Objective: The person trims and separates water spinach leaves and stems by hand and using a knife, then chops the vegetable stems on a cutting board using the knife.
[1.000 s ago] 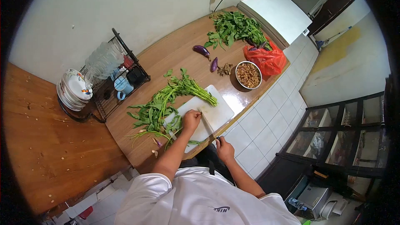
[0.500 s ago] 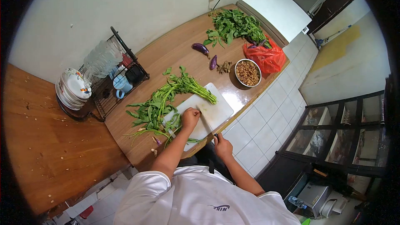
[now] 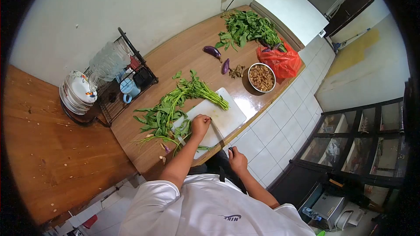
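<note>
My right hand [image 3: 237, 161] is wrapped round the dark handle of a knife [image 3: 217, 131], whose blade reaches up over the white cutting board [image 3: 233, 120]. Near the blade's tip, my left hand [image 3: 201, 124] is closed over the board; a small dark bit shows at its fingertips, too small to name. Leafy green stems [image 3: 192, 88] lie along the board's far edge, their cut ends on it. More leaves lie to the left of my left hand.
Beyond the board are two purple eggplants [image 3: 211, 51], a bowl of brown pieces [image 3: 261, 78], a red plastic bag [image 3: 280, 61] and more greens [image 3: 247, 28]. A dish rack [image 3: 118, 85] and stacked plates [image 3: 78, 91] stand at the left.
My right hand has moved slightly down and to the right, drawing the knife toward the table's near edge. My left hand is nearly where it was.
</note>
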### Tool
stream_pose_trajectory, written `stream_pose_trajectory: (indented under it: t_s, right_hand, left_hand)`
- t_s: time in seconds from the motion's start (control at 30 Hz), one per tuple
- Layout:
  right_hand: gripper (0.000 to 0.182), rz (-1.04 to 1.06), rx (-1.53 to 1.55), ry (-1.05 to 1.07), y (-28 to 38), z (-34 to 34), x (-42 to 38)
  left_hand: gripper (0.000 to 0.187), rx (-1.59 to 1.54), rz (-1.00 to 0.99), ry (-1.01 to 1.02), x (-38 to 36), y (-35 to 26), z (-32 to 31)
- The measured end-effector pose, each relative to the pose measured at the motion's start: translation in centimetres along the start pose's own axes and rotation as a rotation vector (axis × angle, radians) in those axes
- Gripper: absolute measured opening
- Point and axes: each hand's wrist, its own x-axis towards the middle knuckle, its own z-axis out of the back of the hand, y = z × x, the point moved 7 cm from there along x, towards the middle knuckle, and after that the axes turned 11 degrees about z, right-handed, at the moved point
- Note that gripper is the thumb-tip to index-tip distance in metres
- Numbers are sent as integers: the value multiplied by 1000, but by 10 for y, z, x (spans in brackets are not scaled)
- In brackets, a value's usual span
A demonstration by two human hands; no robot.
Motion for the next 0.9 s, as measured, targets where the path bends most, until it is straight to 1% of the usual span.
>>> stream_pose_trajectory:
  t_s: [0.2, 0.3, 0.37, 0.43, 0.47, 0.53, 0.67, 0.8, 0.9]
  right_hand:
    - [26, 20, -15, 10, 8, -2, 17]
    - [26, 52, -18, -19, 18, 3, 28]
    - [30, 52, -41, 14, 15, 0, 29]
    - [30, 31, -28, 36, 6, -1, 20]
    - [29, 2, -14, 60, 1, -5, 15]
    - [29, 25, -18, 53, 0, -4, 9]
    - [27, 40, -11, 3, 1, -1, 6]
    - [28, 30, -16, 16, 7, -2, 14]
    - [28, 73, -26, -17, 15, 0, 26]
  left_hand:
    - [8, -11, -5, -16, -1, 0, 1]
    - [8, -1, -12, -24, -3, -1, 2]
    - [8, -8, -6, -21, -3, -2, 5]
    - [8, 52, -92, -61, -8, -10, 9]
    - [8, 51, -88, -66, -9, -9, 11]
    - [8, 63, -131, -108, -13, -8, 10]
    - [10, 75, -85, -116, -12, -2, 6]
    - [9, 44, -29, -69, -7, 2, 8]
    - [9, 49, -14, -56, -6, 3, 3]
